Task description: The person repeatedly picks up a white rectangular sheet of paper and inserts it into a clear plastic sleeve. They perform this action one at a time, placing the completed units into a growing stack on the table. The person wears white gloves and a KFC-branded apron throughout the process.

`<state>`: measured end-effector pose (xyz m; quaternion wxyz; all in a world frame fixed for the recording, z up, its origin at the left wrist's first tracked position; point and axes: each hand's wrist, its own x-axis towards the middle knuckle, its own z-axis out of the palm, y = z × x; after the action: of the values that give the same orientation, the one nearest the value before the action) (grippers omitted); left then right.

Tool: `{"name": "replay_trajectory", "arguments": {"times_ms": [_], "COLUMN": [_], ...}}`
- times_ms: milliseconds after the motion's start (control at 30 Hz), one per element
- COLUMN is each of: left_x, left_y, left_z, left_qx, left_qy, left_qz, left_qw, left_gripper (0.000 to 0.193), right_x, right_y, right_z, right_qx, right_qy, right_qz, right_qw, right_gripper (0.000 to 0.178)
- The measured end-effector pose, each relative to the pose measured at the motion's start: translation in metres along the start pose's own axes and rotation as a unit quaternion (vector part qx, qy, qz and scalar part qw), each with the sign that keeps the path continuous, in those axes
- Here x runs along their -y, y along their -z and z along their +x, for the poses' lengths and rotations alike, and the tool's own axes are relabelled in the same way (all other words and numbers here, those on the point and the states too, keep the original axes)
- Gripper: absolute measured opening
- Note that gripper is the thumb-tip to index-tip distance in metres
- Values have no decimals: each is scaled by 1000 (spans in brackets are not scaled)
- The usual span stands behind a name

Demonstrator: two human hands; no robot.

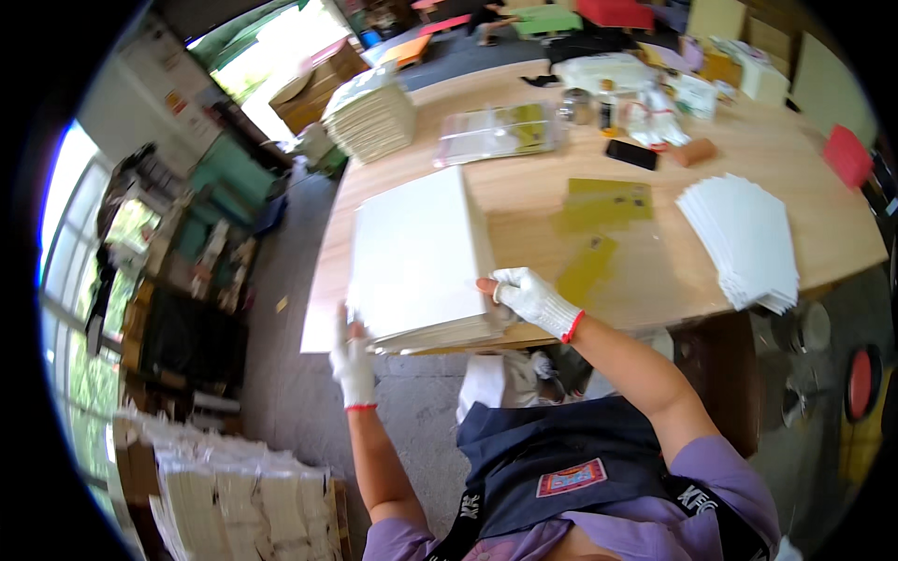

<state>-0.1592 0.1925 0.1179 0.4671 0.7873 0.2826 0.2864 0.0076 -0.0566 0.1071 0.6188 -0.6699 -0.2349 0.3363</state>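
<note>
A tall stack of white sheets [416,252] stands at the left front of the wooden table. My left hand [352,369], in a white glove with a red cuff, is at the stack's near left corner with its fingers stretched out. My right hand [535,299], gloved the same way with a bare fingertip showing, is bent at the stack's right edge. Its finger and thumb are close together over the margin of the top sheet. How far they reach under that sheet is hidden.
A fanned pile of white sheets [744,238] lies on the right, beside clear film with yellow-green patches [608,201]. Farther back are a black phone [631,154], an orange-brown roll [694,151], a bagged pack [496,131] and another paper stack [369,117]. More stacked paper [243,500] stands at lower left.
</note>
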Motion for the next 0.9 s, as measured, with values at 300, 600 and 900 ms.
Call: {"name": "replay_trajectory", "arguments": {"times_ms": [300,600,900], "left_x": [106,6,-8], "left_y": [-70,-246,-335], "left_z": [-120,-154,-53], "left_qx": [-118,303,279], "left_qy": [-182,-405,-484], "left_qz": [-34,193,323], "left_qw": [976,841,764], "left_gripper": [48,54,33], "right_x": [-113,-106,-89], "right_y": [172,285,266], "right_z": [-154,-199,-232], "right_qx": [-449,-411,-406], "right_qy": [104,-176,-132], "right_qz": [-323,-675,-674], "right_qw": [827,587,603], "right_gripper": [16,27,17]}}
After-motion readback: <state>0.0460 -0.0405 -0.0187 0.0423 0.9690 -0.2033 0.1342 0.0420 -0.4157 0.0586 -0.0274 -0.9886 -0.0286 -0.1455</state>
